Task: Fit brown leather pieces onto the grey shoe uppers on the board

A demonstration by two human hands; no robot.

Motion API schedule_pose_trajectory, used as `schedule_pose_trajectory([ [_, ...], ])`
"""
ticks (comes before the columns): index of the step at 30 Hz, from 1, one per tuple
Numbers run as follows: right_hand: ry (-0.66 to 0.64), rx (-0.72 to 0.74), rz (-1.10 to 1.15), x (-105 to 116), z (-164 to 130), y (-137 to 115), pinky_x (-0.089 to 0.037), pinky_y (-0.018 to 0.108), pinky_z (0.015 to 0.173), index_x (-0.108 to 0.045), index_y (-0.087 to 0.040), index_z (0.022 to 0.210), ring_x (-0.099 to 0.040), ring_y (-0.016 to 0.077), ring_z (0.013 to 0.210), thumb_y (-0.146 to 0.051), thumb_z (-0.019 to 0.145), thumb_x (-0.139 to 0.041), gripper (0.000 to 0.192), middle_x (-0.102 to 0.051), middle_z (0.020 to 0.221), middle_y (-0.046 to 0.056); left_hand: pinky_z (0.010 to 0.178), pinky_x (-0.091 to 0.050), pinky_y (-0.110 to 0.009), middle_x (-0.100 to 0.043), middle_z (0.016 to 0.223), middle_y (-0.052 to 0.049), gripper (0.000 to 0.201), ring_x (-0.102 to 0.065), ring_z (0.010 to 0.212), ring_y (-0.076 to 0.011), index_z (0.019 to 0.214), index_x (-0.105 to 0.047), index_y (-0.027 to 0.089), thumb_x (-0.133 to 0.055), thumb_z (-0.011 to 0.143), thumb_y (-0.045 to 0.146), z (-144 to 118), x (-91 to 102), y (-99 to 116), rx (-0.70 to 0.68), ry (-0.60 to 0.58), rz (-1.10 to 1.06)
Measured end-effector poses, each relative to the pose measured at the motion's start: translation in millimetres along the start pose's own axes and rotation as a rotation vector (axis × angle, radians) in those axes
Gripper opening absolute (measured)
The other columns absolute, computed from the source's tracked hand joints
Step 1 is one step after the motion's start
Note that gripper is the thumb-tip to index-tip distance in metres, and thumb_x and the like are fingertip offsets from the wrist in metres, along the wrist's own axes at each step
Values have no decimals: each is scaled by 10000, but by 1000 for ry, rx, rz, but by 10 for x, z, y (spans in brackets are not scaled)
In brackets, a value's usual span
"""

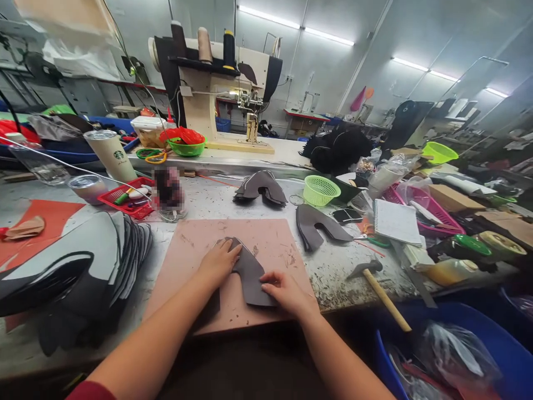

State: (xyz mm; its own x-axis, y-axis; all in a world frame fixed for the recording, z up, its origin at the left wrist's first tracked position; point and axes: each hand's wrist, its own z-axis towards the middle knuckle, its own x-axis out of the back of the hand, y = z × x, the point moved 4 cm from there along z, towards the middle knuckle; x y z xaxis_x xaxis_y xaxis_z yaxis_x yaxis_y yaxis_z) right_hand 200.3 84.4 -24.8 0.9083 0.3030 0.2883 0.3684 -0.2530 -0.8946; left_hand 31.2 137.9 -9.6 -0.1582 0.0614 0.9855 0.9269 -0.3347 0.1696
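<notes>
A dark grey U-shaped material piece (252,278) lies on the pinkish-brown board (183,261) in front of me. My left hand (220,260) rests flat on its curved upper end, fingers stretched out and pressing on it. At the outer edge of its right leg, my right hand (281,288) has thumb and forefinger closed on the material. My left hand and forearm hide part of the left leg. Beyond the board lies a stack of similar dark pieces (261,188), and more grey U-shaped pieces (310,225) lie to the right.
A thick pile of black-and-white pieces (120,250) stands left. A hammer (385,297) overhangs the right front edge, above a blue bin (387,361). Behind are a sewing machine (200,105), a light green basket (320,190), a tumbler (109,155) and a red tray (125,208).
</notes>
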Motion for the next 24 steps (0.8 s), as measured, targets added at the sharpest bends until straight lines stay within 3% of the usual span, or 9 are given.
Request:
schedule_pose_trajectory([
  [4,88,-56,4,46,-220,187,-466,239,477,-613,-169,798,-542,121,553,-238,675,-544,156,-611,665,-2,994,-266,-387,-441,1248,-111,368,-362,1171,-265,1190,-478,200,-374,850,293,7,-1,23,1,16,20],
  [8,148,45,-217,69,-248,136,-466,267,549,-642,-185,784,-561,139,574,-260,691,-554,148,-649,678,14,980,-271,-398,-428,1259,-120,444,-343,1182,-294,1197,-470,204,-442,807,413,9,19,68,20,6,34],
  [13,143,129,-382,79,-263,32,-455,269,651,-649,-193,772,-589,153,672,-221,707,-556,116,-666,740,20,997,-183,-466,-250,1368,-218,935,-183,1253,-388,1307,-307,122,-545,588,670,-24,16,137,52,-142,54],
  [15,138,157,-462,72,-280,-6,-455,272,675,-643,-192,785,-588,157,711,-205,716,-553,113,-658,767,26,1009,-109,-490,-131,1398,-243,1140,-81,1271,-406,1339,-198,90,-588,469,714,-46,10,187,59,-241,82],
  [18,144,272,-656,29,-326,-79,-442,307,759,-628,-201,908,-564,181,851,-164,741,-524,200,-632,909,57,1006,-45,-510,-22,1401,-257,1288,5,1269,-424,1347,-116,63,-625,364,721,-60,8,244,55,-335,123],
  [22,-18,521,-873,-127,-432,-119,-344,363,931,-534,-242,1143,-432,201,1124,-63,775,-408,428,-504,1223,72,999,-86,-506,-36,1399,-258,1308,-14,1264,-438,1347,-130,74,-637,328,718,-1,33,132,10,-361,87],
  [24,-133,556,-923,-167,-469,-100,-311,386,965,-476,-242,1211,-366,203,1195,-40,775,-371,492,-423,1311,75,999,-163,-445,-138,1404,-212,1115,-129,1271,-387,1337,-223,138,-622,451,685,39,74,6,-68,-360,56],
])
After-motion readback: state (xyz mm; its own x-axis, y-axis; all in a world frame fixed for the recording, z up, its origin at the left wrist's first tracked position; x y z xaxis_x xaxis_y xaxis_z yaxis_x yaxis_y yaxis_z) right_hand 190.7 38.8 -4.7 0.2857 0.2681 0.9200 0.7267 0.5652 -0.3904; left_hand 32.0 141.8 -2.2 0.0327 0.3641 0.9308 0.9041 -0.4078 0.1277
